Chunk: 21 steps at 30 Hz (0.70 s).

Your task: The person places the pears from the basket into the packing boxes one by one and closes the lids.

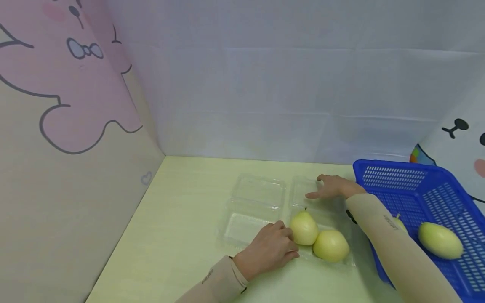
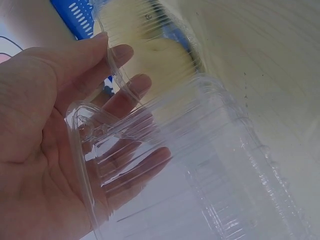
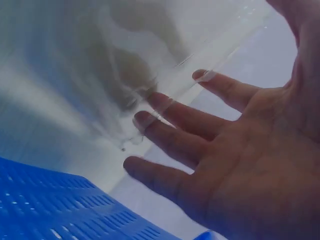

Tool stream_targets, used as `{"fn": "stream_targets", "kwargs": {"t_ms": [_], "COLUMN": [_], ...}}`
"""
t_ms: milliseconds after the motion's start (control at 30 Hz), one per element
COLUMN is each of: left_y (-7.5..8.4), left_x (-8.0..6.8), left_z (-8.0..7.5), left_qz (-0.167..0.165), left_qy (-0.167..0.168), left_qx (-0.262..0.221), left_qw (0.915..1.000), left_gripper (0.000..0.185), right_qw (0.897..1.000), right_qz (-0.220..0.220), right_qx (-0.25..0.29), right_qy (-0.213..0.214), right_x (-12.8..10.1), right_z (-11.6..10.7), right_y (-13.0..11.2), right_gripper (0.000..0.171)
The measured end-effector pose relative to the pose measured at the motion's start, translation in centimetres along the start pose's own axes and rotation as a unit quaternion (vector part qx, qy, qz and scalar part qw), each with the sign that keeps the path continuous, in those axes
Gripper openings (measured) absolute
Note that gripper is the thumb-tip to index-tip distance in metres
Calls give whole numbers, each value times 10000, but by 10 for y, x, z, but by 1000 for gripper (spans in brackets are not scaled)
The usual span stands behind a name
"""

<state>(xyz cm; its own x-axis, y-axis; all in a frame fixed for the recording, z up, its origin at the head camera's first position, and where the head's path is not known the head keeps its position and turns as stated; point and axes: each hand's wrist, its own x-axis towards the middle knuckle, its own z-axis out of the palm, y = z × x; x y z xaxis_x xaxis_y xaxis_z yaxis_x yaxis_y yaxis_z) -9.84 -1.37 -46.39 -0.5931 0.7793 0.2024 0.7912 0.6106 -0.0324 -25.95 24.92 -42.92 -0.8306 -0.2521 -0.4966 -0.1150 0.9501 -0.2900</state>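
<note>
Two pale yellow pears (image 1: pixel 304 227) sit side by side in the near half of an unfolded clear plastic box (image 1: pixel 303 251). My left hand (image 1: pixel 270 248) is at that half's left side, thumb and forefinger pinching its rim (image 2: pixel 116 75). A second clear box (image 1: pixel 242 227), also unfolded, lies to the left; in the left wrist view its plastic overlaps several of my fingers. At the far right, my right hand (image 1: pixel 333 187) touches the lid (image 1: pixel 303 191) of the box with the pears. Its fingers (image 3: pixel 175 142) are spread, their tips against the lid's edge.
A blue plastic basket (image 1: pixel 394 166) stands right of the boxes, under the right forearm. In it lie a pear (image 1: pixel 440 240) and another pear (image 1: pixel 399 224) partly hidden by the sleeve. A pale wall sheet (image 1: pixel 246 92) closes off the table's (image 1: pixel 182 219) back edge.
</note>
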Motion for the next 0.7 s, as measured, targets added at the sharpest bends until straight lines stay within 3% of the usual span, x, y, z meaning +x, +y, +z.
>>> {"fn": "stream_targets", "kwargs": {"t_ms": [167, 433, 700], "left_y": [1, 1, 1], "left_x": [0, 0, 0], "left_z": [1, 3, 4], "left_qz": [-7, 39, 13], "left_qy": [25, 39, 122], "left_qx": [57, 64, 129], "left_qw": [10000, 10000, 9998], "left_gripper": [12, 13, 12], "right_qw": [9994, 9998, 9927], "right_qz": [-230, -41, -377], "right_qx": [-203, 27, -119], "right_qy": [182, 201, 1143], "right_x": [6, -1, -18], "right_z": [5, 1, -14], "right_y": [7, 10, 2], "right_gripper": [92, 87, 71]}}
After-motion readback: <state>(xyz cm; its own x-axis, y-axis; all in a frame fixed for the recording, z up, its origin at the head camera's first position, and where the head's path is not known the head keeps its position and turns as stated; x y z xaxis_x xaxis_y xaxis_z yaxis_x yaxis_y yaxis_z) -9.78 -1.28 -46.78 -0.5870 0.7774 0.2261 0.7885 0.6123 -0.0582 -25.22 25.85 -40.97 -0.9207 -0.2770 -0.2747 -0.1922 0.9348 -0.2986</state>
